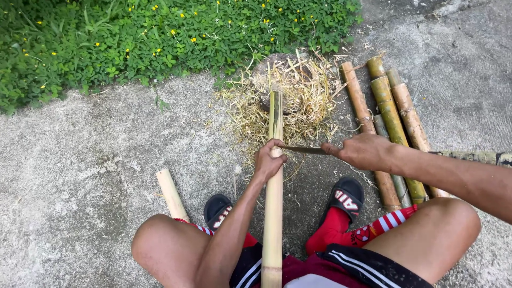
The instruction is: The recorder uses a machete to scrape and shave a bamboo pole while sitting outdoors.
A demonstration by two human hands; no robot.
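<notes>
while the left hand (268, 160) grips an upright bamboo pole (274, 176) between the knees, above a pile of shavings (298, 98) on the concrete, the right hand (362, 151) closes on a knife (304, 150) laid against it, best kept shallow and angled away from the fingers.

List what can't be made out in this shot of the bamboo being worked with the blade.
Head view:
- Bamboo pole: near end cut off by the bottom edge.
- Blade: handle hidden inside the right hand; its tip lies behind the pole.
- Bamboo bundle: lower ends hidden behind the right forearm and knee.
</notes>
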